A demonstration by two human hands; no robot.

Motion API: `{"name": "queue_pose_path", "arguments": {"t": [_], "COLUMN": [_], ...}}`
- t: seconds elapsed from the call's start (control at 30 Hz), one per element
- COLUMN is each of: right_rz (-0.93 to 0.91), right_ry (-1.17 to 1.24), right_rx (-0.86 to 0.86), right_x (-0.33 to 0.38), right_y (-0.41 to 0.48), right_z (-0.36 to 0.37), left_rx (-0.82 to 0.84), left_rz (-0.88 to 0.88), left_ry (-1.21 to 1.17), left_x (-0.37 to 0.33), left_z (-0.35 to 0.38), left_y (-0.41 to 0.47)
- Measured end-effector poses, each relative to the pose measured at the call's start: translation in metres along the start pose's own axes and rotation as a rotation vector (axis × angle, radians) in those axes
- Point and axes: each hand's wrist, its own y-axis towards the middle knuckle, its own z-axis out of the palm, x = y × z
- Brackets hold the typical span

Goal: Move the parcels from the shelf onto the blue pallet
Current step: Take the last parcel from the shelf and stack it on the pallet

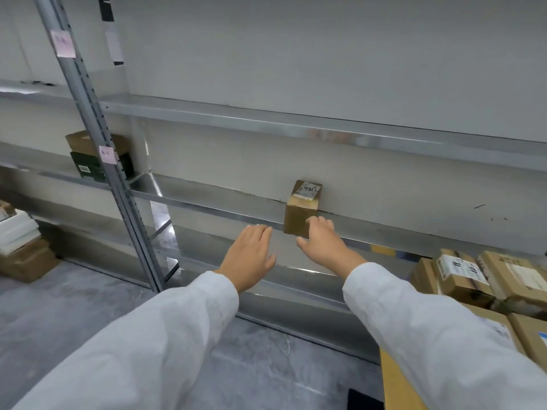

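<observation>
1. On the middle shelf (207, 199), toward the right and against the far wall, stood one small brown parcel (299, 215) with a white label (308, 191) on its top; its near face reached the shelf's front edge.
2. The right hand (324, 244) lay against the parcel's lower right near corner, fingers loosely bent and touching the cardboard, thumb splayed below the box. It had not closed round it.
3. The left hand (251, 253) hovered just left of the parcel at the shelf edge, fingers straight and together, holding nothing.
4. The parcel looked like stiff, dry cardboard and probably light for its size, with no sign of crushing, so it should slide and lift easily.
5. The soundest hold seemed to be one palm on each side face, left and right, squeezing gently, or one hand under the bottom once it was drawn forward.
6. The blue pallet was out of view; other cardboard parcels (473, 276) lay stacked low at the right.
</observation>
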Motion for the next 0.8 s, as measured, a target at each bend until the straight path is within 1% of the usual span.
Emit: {"name": "queue_pose_path", "arguments": {"t": [0.17,0.27,0.37,0.47,0.63,0.73,0.8], "right_rz": [0.067,0.101,0.135,0.187,0.264,0.36,0.43], "right_ry": [0.053,0.061,0.061,0.065,0.085,0.105,0.099], "right_rx": [-0.046,-0.036,-0.04,-0.011,0.003,0.006,0.042], "right_x": [-0.02,-0.035,-0.047,-0.052,-0.055,-0.058,-0.061], "right_y": [0.068,0.105,0.137,0.16,0.21,0.233,0.246], "right_z": [0.002,0.005,0.009,0.015,0.029,0.043,0.055], "left_rx": [0.004,-0.003,-0.004,0.037,0.025,0.077,0.107], "left_rz": [0.026,0.009,-0.007,-0.009,0.039,0.07,0.118], "left_ry": [-0.026,-0.084,-0.138,-0.194,-0.235,-0.295,-0.327], "left_x": [0.027,0.039,0.049,0.061,0.093,0.106,0.116], "left_z": [0.014,0.029,0.051,0.071,0.102,0.126,0.142], "left_y": [0.075,0.114,0.139,0.156,0.2,0.217,0.231]}}
